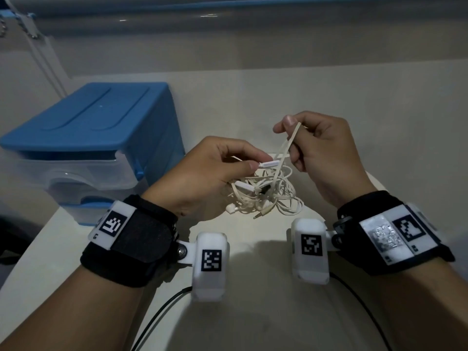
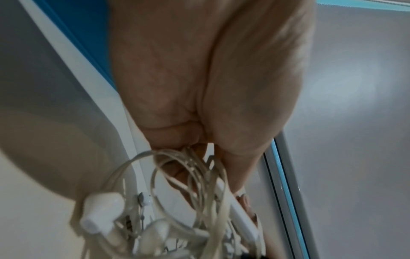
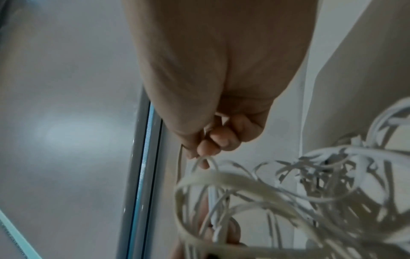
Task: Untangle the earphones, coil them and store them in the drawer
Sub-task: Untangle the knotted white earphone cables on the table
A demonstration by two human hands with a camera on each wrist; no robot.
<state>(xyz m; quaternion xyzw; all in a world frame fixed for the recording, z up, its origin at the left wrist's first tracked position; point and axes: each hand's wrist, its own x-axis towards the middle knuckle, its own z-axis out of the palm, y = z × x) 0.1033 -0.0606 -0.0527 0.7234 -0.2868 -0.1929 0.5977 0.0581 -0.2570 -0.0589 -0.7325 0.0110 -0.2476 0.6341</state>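
A tangled bundle of white earphones (image 1: 268, 196) hangs between my hands above the table. My left hand (image 1: 215, 171) pinches the cord beside the white inline remote (image 1: 269, 163) and cradles part of the tangle, which fills the bottom of the left wrist view as earphones (image 2: 177, 201) with an earbud (image 2: 102, 212). My right hand (image 1: 316, 145) pinches a flat cord strand (image 1: 291, 140) between thumb and forefinger and holds it up from the bundle; the right wrist view shows the strand (image 3: 206, 159) at my fingertips. The blue drawer unit (image 1: 88, 138) stands at the left, its clear drawers pushed in.
The pale table (image 1: 253, 312) runs forward to a wall (image 1: 253, 51). Its left edge lies just in front of the drawer unit. Black cables (image 1: 162, 315) trail from the wrist cameras across the near table.
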